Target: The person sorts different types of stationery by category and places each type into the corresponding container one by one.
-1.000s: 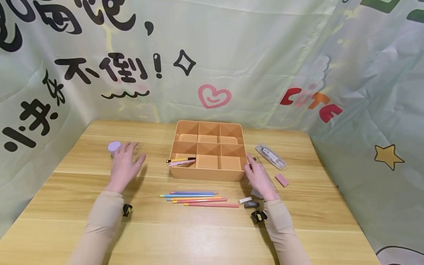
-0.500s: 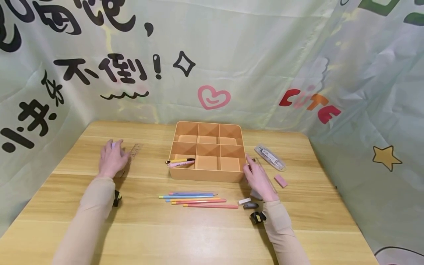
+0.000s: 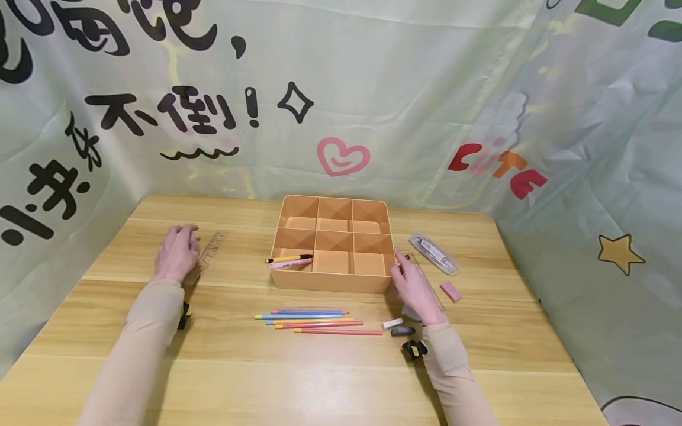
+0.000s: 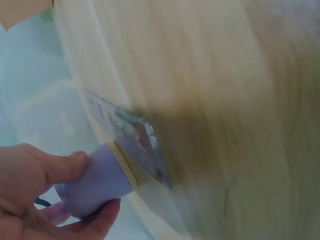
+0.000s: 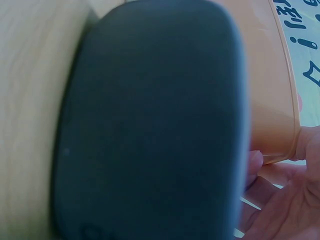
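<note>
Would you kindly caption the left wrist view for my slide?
Left hand gripping a purple cylinder beside a clear ruler.

Printed cloth around a wooden table with pencils shows a curtained desk space

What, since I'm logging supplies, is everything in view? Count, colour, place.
table: 1, light wood, beneath things
backdrop: 1, pale green, behind
organizer tray: 1, light orange, mid-table
pens: 2, yellow-black and pink, near left compartment
pencils: 5, mixed, before tray
container: 1, lavender, in left hand
ruler: 1, clear, beside left hand
strip: 1, clear, beside right hand
case: 1, clear, right of tray
pink block: 1, pink, right of tray
white block: 1, white, by pencils
grey items: 2, grey, near white block; one possibly looms in right wrist view
wrist devices: 2, black, at wrists
sleeves: 2, beige, forearms
left hand: 1, bare, around container
right hand: 1, bare, at tray's side
</note>
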Demonstrator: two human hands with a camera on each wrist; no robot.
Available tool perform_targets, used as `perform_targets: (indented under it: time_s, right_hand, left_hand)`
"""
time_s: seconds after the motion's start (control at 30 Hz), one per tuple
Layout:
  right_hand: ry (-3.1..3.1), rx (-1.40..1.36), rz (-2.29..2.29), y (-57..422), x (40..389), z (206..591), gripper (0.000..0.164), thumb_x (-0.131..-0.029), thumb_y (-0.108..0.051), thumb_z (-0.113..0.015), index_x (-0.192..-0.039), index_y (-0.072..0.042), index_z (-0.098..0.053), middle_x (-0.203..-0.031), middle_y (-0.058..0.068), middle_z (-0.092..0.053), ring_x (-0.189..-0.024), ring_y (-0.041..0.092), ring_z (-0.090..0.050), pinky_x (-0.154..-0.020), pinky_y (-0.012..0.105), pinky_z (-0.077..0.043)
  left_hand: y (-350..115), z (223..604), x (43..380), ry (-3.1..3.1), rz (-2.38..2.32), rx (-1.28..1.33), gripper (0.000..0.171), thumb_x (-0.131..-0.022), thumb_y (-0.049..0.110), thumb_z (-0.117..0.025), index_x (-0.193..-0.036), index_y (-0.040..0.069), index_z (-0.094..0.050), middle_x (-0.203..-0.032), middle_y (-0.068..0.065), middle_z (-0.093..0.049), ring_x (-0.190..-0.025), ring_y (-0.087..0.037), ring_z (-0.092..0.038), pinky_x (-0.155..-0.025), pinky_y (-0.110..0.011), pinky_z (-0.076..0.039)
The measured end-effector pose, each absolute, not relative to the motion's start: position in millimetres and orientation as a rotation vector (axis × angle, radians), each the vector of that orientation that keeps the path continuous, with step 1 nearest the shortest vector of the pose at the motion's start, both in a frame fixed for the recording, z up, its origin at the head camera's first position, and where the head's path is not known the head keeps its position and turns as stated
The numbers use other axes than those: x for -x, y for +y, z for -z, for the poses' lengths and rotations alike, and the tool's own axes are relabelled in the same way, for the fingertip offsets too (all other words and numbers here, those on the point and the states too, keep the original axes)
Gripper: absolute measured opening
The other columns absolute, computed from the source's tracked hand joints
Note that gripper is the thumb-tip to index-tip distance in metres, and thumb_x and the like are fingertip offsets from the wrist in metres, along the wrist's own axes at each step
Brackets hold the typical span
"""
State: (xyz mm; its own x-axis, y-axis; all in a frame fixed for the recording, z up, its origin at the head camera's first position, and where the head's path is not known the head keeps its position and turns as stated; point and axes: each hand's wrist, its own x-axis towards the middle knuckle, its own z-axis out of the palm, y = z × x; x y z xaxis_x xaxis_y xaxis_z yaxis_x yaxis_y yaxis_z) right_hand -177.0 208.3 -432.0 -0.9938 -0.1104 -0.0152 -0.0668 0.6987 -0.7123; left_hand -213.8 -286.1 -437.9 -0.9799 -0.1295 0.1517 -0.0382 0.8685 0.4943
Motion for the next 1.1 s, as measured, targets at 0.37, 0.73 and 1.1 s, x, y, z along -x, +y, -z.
perform_targets:
  time_s: [0.37, 0.73, 1.1]
  right_hand:
    - [2.854, 0.145, 1.183, 208.6, 176.7, 430.7, 0.055, -0.106, -0.020, -0.036, -0.158, -0.003, -0.028, -0.073, 0.017, -0.064, -0.055, 0.015, -0.053, -0.051, 0.027, -0.043]
    - [2.867, 0.146, 1.186, 207.9, 177.3, 433.9, 0.055, -0.106, -0.018, -0.038, -0.157, -0.001, -0.029, -0.071, 0.013, -0.064, -0.055, 0.013, -0.054, -0.053, 0.028, -0.044]
    - [2.860, 0.149, 1.189, 208.0, 175.7, 432.4, 0.056, -0.106, -0.021, -0.037, -0.157, -0.001, -0.028, -0.069, 0.015, -0.064, -0.052, 0.014, -0.052, -0.050, 0.027, -0.041]
  left_hand:
    - [-245.9, 404.5, 225.1, -2.760, 0.613, 0.116, 0.048, -0.095, 0.000, -0.058, -0.142, 0.001, -0.047, -0.137, -0.033, -0.047, -0.108, -0.060, -0.055, -0.084, -0.070, -0.050]
    - [-181.9, 364.1, 256.9, -2.870, 0.775, 0.338, 0.050, -0.097, 0.025, -0.068, -0.139, 0.004, -0.052, -0.130, -0.028, -0.057, -0.113, -0.046, -0.057, -0.094, -0.060, -0.051]
    - [-138.8, 354.6, 284.5, -2.920, 0.846, 0.479, 0.048, -0.094, 0.021, -0.072, -0.133, -0.001, -0.057, -0.123, -0.026, -0.065, -0.111, -0.040, -0.061, -0.095, -0.051, -0.054]
